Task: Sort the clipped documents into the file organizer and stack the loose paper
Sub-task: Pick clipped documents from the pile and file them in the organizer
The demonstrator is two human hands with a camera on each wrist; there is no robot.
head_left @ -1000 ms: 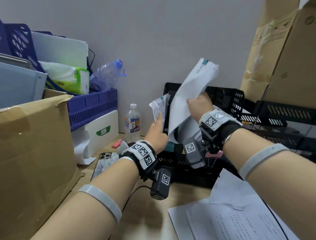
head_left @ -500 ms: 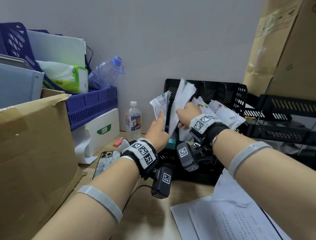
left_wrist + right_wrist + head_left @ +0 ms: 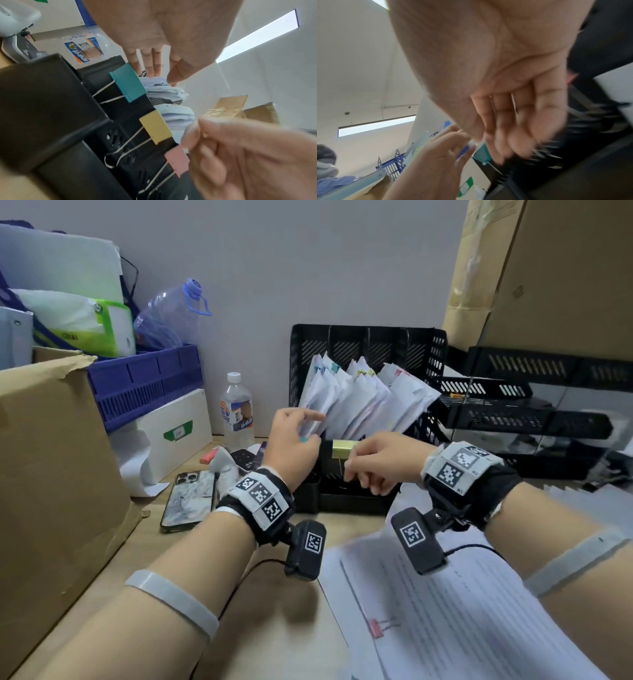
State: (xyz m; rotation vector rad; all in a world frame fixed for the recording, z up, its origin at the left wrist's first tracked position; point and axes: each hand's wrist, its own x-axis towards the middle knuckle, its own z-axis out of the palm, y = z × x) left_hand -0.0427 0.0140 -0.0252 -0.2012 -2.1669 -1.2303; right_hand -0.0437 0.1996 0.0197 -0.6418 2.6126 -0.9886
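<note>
White clipped documents [image 3: 359,402] stand leaning in bundles inside the black perforated plastic file organizer [image 3: 368,344] at the back of the desk [image 3: 274,628], their small coloured clips at the top corners. Along the organizer's front rim sit three large binder clips: a teal binder clip [image 3: 127,82], a yellow binder clip [image 3: 155,126] and a pink binder clip [image 3: 177,161].

The left hand [image 3: 291,446] is at the leftmost bundle, its grip wide with straight fingers [image 3: 150,63] and thumb reaching the paper edges. The right hand [image 3: 380,462] hovers in front of the organizer near the yellow clip, fingers loosely curled; blur hides whether its grip holds anything.

Loose white printed sheets [image 3: 462,611] lie spread on the desk under the right forearm, with a small pink clip [image 3: 376,628] on their left edge.

To the left are a smartphone in a marbled case [image 3: 188,499], a clear plastic water bottle [image 3: 236,409], a blue plastic crate [image 3: 147,381] and a brown cardboard box [image 3: 58,457].
</note>
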